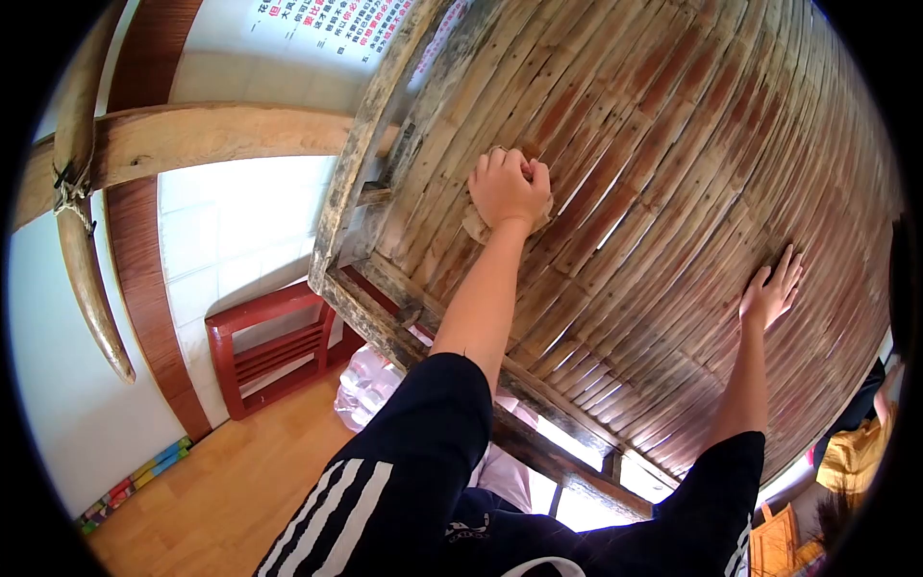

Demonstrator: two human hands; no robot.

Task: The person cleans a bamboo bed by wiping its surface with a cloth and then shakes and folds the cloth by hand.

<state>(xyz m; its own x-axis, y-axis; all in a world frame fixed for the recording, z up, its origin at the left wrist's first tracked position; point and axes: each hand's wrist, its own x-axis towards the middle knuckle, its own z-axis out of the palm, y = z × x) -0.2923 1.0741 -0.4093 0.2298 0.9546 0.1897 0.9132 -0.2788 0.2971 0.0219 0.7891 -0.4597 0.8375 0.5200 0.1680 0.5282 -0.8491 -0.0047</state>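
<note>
A large surface of bamboo slats [673,221], with narrow gaps between some strips, fills the upper right in the head view. My left hand [510,186] is closed around a crumpled tan cloth [477,227] and presses it on the slats near their left end. Most of the cloth is hidden under the palm. My right hand [772,288] rests on the slats farther right, fingers stretched out and holding nothing. A weathered wooden frame [370,135] borders the slats on the left and along the near side.
A red wooden chair [274,341] stands by the tiled wall at left. Clear plastic packaging [365,385] lies beside the frame. A wooden beam [231,139] with a curved pole [82,240] tied to it crosses the upper left. Another person's yellow garment [859,452] shows at far right.
</note>
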